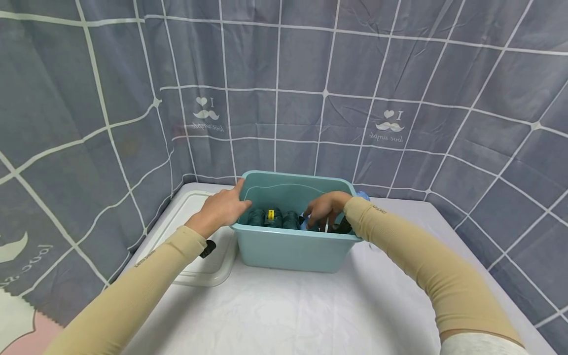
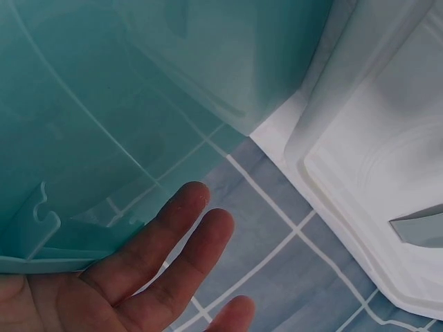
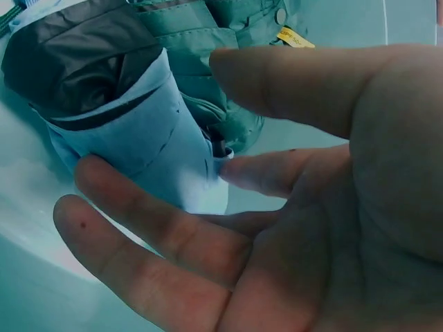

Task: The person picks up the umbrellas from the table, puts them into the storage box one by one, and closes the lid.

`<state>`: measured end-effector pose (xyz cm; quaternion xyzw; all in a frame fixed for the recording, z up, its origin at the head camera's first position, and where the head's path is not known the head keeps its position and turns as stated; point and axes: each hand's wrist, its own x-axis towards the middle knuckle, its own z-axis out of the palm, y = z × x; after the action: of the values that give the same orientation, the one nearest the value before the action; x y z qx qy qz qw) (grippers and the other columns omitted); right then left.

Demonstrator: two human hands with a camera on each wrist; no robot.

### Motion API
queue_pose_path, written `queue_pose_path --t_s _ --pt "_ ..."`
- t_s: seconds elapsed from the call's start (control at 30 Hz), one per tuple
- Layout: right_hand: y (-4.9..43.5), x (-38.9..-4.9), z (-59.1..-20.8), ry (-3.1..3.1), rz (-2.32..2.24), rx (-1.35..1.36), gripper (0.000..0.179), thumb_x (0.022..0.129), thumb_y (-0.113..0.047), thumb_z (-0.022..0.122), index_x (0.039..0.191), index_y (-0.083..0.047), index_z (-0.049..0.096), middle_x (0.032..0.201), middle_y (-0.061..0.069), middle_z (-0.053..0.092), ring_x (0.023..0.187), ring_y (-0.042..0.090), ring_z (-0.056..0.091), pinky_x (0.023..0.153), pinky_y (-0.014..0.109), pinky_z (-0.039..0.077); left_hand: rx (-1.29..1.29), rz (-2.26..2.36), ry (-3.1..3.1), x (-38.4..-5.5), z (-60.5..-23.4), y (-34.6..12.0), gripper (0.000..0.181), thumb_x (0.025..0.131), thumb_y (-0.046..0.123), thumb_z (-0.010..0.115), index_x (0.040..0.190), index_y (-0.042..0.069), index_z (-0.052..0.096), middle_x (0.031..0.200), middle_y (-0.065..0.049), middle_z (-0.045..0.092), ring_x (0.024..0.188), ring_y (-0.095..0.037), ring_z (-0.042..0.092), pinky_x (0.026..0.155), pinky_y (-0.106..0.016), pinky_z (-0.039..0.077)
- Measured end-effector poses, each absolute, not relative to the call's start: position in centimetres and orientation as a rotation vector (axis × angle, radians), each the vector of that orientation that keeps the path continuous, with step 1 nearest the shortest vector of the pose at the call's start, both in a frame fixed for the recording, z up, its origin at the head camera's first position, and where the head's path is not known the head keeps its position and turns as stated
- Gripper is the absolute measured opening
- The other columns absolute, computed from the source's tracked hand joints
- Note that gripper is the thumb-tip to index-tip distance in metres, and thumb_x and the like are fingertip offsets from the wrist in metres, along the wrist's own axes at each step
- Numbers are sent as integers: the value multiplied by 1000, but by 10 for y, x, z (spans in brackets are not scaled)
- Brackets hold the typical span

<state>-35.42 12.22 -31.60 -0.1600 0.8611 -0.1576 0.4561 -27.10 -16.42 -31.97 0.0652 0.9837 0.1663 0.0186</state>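
A teal plastic bin (image 1: 293,251) stands on the table and holds several rolled fabric bundles. My left hand (image 1: 224,204) rests at the bin's left rim, its fingers extended; in the left wrist view those fingers (image 2: 149,252) lie against the bin's outer wall. Inside the bin, my right hand (image 1: 326,207) reaches down at the right. Its fingers are spread and fairly straight beside a light-blue rolled bundle (image 3: 149,155) with a black end, fingertips right at its side. Dark green rolled bundles (image 1: 256,217) lie to the left of it, one with a yellow tag (image 1: 271,215).
A white lid (image 1: 213,266) lies flat left of the bin, with a small black item (image 1: 207,249) over it by my left wrist. Something blue (image 1: 363,195) shows behind the bin's right corner. Grey gridded curtain (image 1: 301,118) surrounds the white-covered table (image 1: 275,310).
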Motion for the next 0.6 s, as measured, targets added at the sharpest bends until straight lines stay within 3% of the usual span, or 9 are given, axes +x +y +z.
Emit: queue_pose_path --t_s 0.07,0.17,0.47,0.6 --pt "124 -354 -316 2119 -390 -391 70 103 -22 56 161 -6 21 148 11 53 109 27 69 95 51 53 202 514 3051 -271 -321 -164 81 101 46 43 164 11 5 103 -18 69 82 -30 65 67 -45 48" --pt "128 -355 -316 2116 -404 -395 66 104 -23 55 161 -8 25 151 11 51 111 27 68 96 51 53 201 508 3054 -271 -321 -164 81 101 47 42 164 11 6 105 -18 69 82 -30 64 68 -46 49" --pt "136 -355 -313 2104 -417 -426 64 105 -26 54 160 -9 28 156 14 44 122 32 63 102 55 48 204 511 3066 -271 -322 -164 81 101 46 43 164 10 6 128 -26 64 96 -37 67 76 -52 51" --pt "139 -353 -311 2103 -397 -449 65 105 -28 54 160 -9 27 156 14 44 131 37 56 104 55 46 208 514 3065 -271 -322 -164 81 101 46 43 164 10 6 123 -24 66 92 -35 67 72 -49 51"
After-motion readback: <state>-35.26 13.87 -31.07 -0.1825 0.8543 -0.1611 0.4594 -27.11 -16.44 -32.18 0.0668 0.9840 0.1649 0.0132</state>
